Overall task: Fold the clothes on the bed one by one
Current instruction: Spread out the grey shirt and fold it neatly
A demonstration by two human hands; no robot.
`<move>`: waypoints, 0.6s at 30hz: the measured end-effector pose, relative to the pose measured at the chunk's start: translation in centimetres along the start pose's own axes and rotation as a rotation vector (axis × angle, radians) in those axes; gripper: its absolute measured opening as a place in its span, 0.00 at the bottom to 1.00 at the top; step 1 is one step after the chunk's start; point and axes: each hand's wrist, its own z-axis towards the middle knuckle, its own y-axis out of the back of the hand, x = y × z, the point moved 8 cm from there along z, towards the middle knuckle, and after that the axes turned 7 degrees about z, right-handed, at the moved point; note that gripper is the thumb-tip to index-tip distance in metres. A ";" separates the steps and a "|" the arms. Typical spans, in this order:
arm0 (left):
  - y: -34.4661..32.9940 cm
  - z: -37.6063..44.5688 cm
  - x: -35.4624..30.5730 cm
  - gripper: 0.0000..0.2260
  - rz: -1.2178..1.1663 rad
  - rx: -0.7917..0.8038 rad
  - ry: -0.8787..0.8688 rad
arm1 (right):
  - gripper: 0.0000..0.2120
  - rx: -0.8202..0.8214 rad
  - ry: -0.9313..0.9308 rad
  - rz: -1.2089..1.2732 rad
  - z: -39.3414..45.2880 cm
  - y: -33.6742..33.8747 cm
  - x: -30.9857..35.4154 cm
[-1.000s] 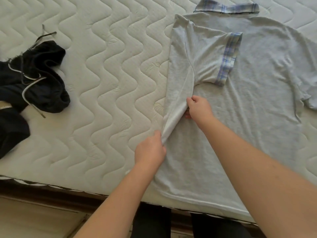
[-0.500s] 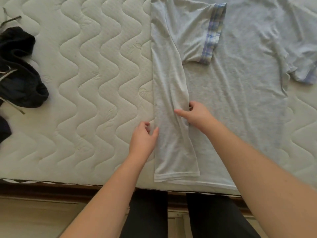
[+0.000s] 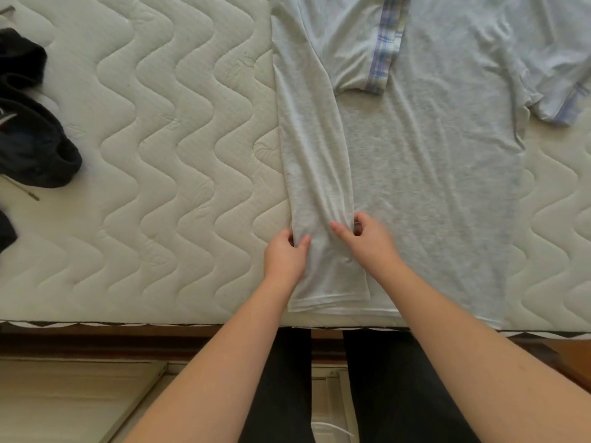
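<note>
The main risk is that the folded-in left panel slides or bunches. The light grey knit T-shirt with plaid-trimmed sleeves [image 3: 431,174] looks thin and limp, and both hands pinch it close together near the hem; a pull that is uneven between them would probably skew the long crease and drag the tucked left sleeve [image 3: 361,55] out of line. The hem also lies right at the near edge of the white quilted mattress [image 3: 160,155], so a tug toward the body could draw the fabric over that edge. The right sleeve [image 3: 556,100] is not yet folded and lies rumpled, which may make the second fold lopsided.

The shirt lies flat on the mattress, right of centre, its collar end out of view at the far side. The left hand [image 3: 284,259] grips the outer left edge of the folded strip, thumb on top, fingers apparently curled under. The right hand [image 3: 367,239] pinches the strip's inner edge just beside it, fingers curled into the cloth. A dark crumpled garment with a drawstring [image 3: 32,139] waits well apart at the far left.
</note>
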 end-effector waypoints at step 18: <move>-2.2 -7.8 6.0 0.49 0.467 0.021 -0.387 | 0.13 0.124 -0.377 -0.119 -5.9 -1.9 -4.8</move>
